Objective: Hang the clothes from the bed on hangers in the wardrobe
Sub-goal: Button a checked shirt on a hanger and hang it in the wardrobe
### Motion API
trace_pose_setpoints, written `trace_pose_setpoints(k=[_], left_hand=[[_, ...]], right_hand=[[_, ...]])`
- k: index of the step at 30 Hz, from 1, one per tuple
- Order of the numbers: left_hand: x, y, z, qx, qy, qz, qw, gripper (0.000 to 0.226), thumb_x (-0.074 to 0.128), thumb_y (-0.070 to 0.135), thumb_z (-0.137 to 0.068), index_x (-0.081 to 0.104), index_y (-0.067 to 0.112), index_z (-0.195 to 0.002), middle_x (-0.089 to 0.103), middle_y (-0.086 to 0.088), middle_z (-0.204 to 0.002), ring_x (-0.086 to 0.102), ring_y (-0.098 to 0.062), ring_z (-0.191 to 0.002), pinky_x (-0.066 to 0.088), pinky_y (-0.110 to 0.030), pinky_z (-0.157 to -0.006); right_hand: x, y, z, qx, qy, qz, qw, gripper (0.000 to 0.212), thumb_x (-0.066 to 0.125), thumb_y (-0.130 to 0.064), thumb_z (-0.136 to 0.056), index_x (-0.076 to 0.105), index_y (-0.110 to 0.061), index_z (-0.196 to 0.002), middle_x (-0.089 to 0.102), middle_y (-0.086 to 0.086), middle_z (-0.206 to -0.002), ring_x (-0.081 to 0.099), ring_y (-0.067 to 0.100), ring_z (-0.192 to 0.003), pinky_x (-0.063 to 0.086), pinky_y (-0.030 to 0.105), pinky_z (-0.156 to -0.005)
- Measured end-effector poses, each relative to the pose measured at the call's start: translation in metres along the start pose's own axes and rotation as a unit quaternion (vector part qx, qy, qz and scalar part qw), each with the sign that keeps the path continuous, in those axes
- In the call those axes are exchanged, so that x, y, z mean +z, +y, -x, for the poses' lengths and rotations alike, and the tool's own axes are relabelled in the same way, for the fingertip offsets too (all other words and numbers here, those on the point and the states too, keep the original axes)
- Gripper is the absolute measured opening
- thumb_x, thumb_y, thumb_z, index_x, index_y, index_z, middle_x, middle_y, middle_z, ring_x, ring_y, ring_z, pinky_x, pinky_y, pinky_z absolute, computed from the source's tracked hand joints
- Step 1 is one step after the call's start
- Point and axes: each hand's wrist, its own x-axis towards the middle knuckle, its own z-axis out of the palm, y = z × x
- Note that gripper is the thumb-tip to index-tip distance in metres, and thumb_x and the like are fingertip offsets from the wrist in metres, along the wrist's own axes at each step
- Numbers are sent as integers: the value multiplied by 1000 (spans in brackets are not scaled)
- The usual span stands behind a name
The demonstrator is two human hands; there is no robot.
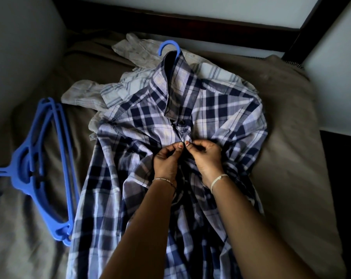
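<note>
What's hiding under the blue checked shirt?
Paler striped clothes peek out from under the checked shirt near its collar. A blue hanger hook pokes out of the collar; the rest of that hanger is covered. How many clothes lie beneath cannot be seen.

thin chain bracelet (164, 179) left wrist (163, 187); pale cord band (217, 180) right wrist (223, 187); reddish nails (187, 143)

Head camera looks down and forward — close over the bed (287, 121); corners seem warped.

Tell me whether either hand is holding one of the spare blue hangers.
No, the left hand and right hand both pinch the front of the plaid shirt, while the spare hangers lie apart on the bed.
</note>
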Motion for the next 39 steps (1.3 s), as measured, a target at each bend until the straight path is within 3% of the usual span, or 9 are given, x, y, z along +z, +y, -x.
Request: trace_pose_setpoints(k=[5, 13, 20, 23, 27, 29, 34, 37, 39], left_hand=[[-1, -2, -2, 1, 4, -10, 1000, 12, 64, -2, -86, 68, 8, -80, 70, -6, -83, 63, -20, -89, 49, -34, -95], [-1, -8, -7, 17, 12, -16, 1000, 15, 64, 1, -88, 66, 11, -77, 69, 0, -74, 63, -12, -75, 52, -25, -82], [-2, -9, -10, 22, 11, -25, 999, 21, 59, -5, -88, 65, 11, -75, 69, 5, -70, 62, -14, -77, 49, -30, -88], [-4, -8, -10, 19, 2, -15, 1000, 19, 60, -3, -88, 66, 11, -76, 70, 2, -73, 61, -18, -81, 47, -36, -94], [-3, -8, -9, 4, 11, -3, 1000, 20, 63, -3, -87, 69, 12, -75, 70, -4, -77, 61, -25, -89, 47, -41, -97], [-3, -7, -9, -6, 16, 13, 1000, 22, 63, -5, -86, 69, 13, -73, 70, -4, -75, 61, -24, -86, 46, -44, -99], [-2, -4, -4, -6, -2, 16, 1000, 16, 59, -5, -88, 65, 8, -82, 68, -6, -83, 62, -19, -84, 48, -37, -96], [-3, -3, -3, -2, -9, 24, 1000, 15, 60, -4, -88, 66, 8, -82, 69, -2, -78, 62, -16, -82, 51, -30, -89], [-4, -3, -4, -3, -15, 24, 1000, 14, 60, -5, -87, 66, 7, -81, 70, -1, -76, 63, -15, -80, 52, -27, -86]], right_hand=[[1, 2, 3, -27, -4, 48, 998, 18, 74, -7, -82, 65, -20, -74, 68, 7, -81, 63, 15, -76, 55, 31, -77], [-2, -11, 12, 55, -25, -73, 996, 21, 63, -9, -91, 61, -7, -70, 60, 1, -58, 60, 6, -53, 49, 19, -52], [-2, -15, 12, 48, -26, -57, 997, 29, 47, -10, -90, 69, -8, -71, 70, 4, -74, 58, 8, -62, 46, 14, -61], [-1, -14, 14, 42, -12, -67, 997, 20, 57, -6, -87, 67, -6, -69, 66, 7, -70, 59, 10, -61, 48, 17, -60], [0, -12, 16, 11, -64, -72, 995, 6, 73, -2, -80, 69, -6, -80, 72, 8, -78, 67, 15, -75, 55, 24, -73], [2, -9, 15, 10, -63, -40, 997, 13, 77, -2, -76, 67, -6, -84, 71, 9, -81, 66, 15, -75, 55, 23, -73], [3, 6, 4, -13, -3, 38, 999, 6, 71, -8, -85, 66, -10, -86, 68, 11, -85, 61, 17, -77, 52, 29, -75], [6, 7, 2, -34, 35, 71, 996, 10, 68, -12, -88, 66, -3, -93, 68, 9, -84, 60, 15, -75, 49, 27, -73], [8, 6, 3, -38, 45, 64, 996, 4, 70, -9, -86, 66, -7, -86, 67, 4, -78, 61, 9, -69, 50, 21, -68]])
